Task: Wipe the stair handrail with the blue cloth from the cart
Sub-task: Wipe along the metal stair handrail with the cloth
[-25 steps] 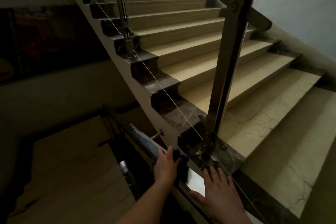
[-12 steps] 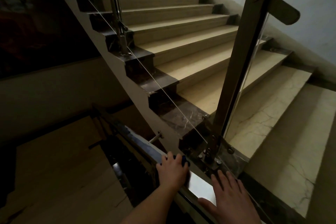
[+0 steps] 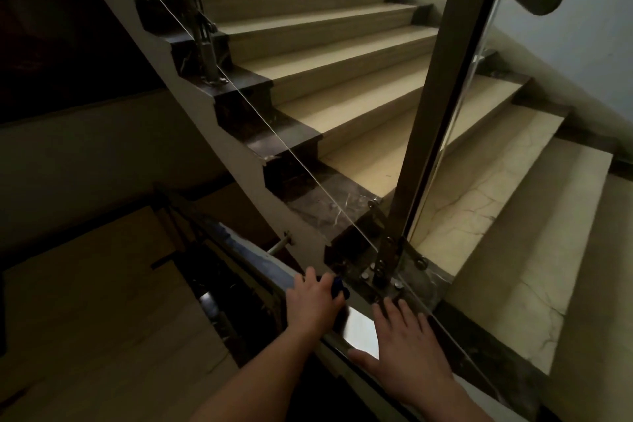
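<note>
Handrail (image 3: 359, 329) wipe barely advancing
Left hand (image 3: 313, 301) stays curled over the blue cloth (image 3: 337, 284), barely shifted along the rail; right hand (image 3: 407, 349) rests flat, fingers straight, holding nothing

blue cloth (image 3: 337, 285) looking pretty dark, handrail (image 3: 361, 327) shiny silver with a bluish sheen further down, steps (image 3: 479, 202) cream-beige with faint crack-like veins, edge trim (image 3: 325, 205) dark brown marble with thin white veining, post (image 3: 435, 106) dull grey-bronze metal, wall (image 3: 582, 27) pale bluish white
</note>
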